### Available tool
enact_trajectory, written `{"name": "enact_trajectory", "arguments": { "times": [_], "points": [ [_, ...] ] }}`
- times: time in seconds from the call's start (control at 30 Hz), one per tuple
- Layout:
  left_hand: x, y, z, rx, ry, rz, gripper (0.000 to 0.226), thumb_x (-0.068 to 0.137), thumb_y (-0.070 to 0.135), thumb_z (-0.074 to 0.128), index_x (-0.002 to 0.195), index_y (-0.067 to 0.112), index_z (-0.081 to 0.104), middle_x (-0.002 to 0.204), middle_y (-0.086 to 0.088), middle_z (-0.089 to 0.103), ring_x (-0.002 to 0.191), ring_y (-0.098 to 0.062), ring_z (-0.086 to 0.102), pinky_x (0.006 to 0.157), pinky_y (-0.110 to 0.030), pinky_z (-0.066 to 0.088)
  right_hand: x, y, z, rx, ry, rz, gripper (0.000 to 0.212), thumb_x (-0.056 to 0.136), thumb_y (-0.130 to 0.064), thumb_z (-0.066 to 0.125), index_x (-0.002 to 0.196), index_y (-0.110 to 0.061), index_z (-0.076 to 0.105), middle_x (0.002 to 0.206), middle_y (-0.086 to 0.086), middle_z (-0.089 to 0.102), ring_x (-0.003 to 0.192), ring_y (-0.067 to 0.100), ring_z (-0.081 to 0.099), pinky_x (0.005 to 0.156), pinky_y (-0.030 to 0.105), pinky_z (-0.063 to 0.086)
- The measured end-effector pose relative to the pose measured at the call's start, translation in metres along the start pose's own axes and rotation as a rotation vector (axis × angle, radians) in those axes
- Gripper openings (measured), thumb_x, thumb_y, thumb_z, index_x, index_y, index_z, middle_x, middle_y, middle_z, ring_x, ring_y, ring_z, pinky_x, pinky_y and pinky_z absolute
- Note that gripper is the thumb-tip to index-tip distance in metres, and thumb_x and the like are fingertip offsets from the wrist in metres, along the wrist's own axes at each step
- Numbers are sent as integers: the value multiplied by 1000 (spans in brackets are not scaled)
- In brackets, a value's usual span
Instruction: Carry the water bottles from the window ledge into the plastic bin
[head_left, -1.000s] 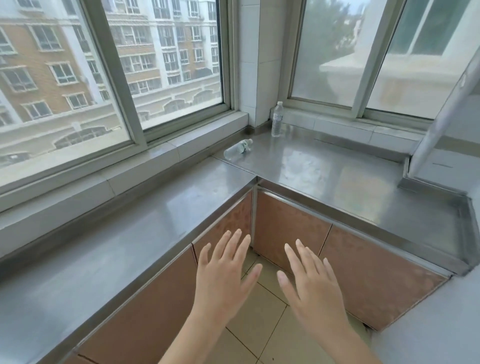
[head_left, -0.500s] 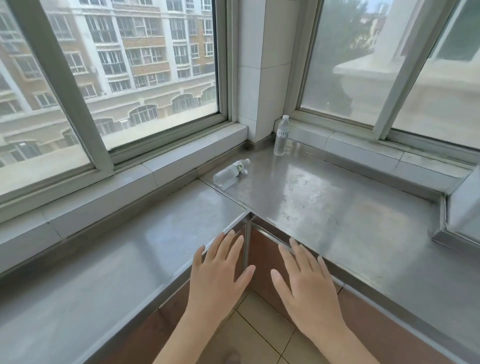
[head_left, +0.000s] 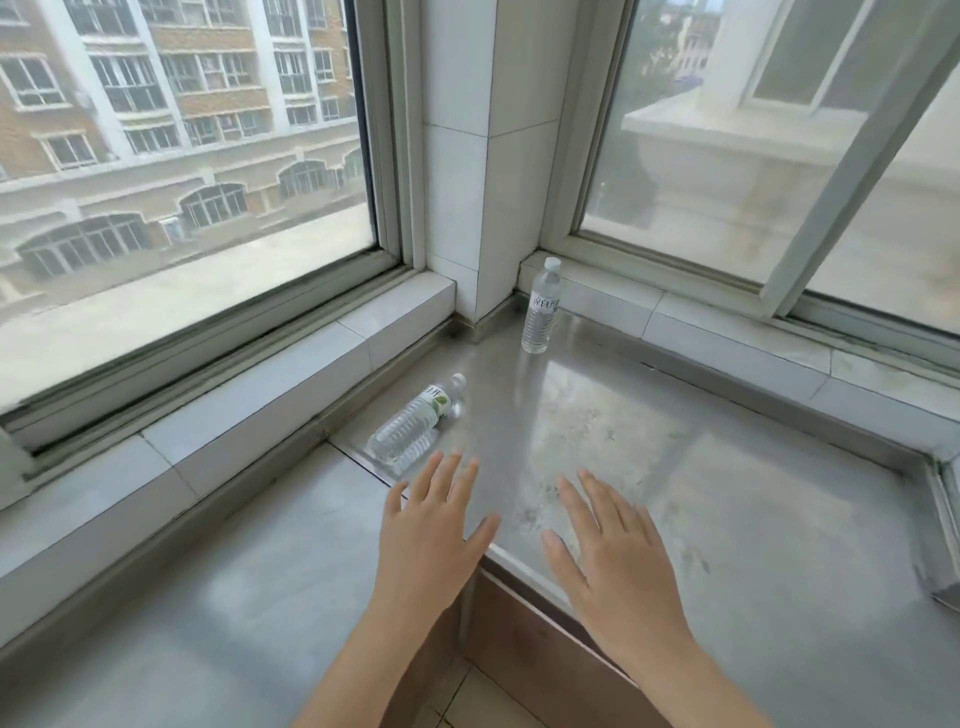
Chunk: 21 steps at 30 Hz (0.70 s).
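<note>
Two clear water bottles rest on the steel ledge in the window corner. One bottle stands upright against the back, beside the tiled pillar. The other bottle lies on its side, cap pointing right and away. My left hand hovers flat with fingers spread, its fingertips just short of the lying bottle's base. My right hand is also open and empty, palm down over the ledge. No plastic bin is in view.
Large windows enclose the corner on both sides, with a white tiled pillar between them. A raised tiled sill runs along the left. Brown cabinet fronts and floor tiles show below the ledge's front edge.
I have come closer to the corner; both bottles look larger and nearer. My hands have reached forward over the ledge, the left one nearly at the lying bottle.
</note>
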<state>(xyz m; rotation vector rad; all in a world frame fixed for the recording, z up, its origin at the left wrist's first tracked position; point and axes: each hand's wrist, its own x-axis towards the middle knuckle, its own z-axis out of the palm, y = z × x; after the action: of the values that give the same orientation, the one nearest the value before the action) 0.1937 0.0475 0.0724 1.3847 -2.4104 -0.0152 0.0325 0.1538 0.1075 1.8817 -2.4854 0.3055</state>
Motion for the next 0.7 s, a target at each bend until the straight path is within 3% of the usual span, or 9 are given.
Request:
{"name": "enact_trajectory", "arguments": {
  "times": [0.1,0.27,0.4,0.57,0.7],
  "points": [
    [38,-18,12,0,-27,4,63,85,61,38,127,23,65,135,1,63,125,-21,59,93,-45,52,39,-1,10,5,-47,-2,74,92,-60,-3,147,-26,34,152,2,37,139,21,36,111,44,29],
    [88,-44,36,2,-53,-23,62,84,59,41,125,19,66,133,0,64,123,-23,61,90,-46,53,100,-2,25,-3,-93,-10,66,96,-56,9,139,-22,46,142,5,51,129,23,49,109,39,33],
    [125,-57,57,-3,-117,-63,61,82,58,42,122,19,68,129,-1,67,120,-23,63,86,-45,55,148,2,41,6,-103,-62,69,95,-58,7,143,-23,42,147,4,45,134,22,44,108,43,37],
    [171,-63,85,-2,-162,-103,60,80,58,43,120,21,67,128,2,67,120,-21,63,83,-43,56,209,9,62,46,-156,-92,68,96,-58,8,140,-21,45,145,4,48,131,22,47,106,38,24],
    [204,-69,118,9,-237,-135,58,75,55,54,122,21,63,125,0,67,116,-25,65,80,-45,55,252,21,78,65,-205,-110,67,96,-56,10,137,-20,49,139,6,54,124,24,54,102,36,25]
  ]
}}
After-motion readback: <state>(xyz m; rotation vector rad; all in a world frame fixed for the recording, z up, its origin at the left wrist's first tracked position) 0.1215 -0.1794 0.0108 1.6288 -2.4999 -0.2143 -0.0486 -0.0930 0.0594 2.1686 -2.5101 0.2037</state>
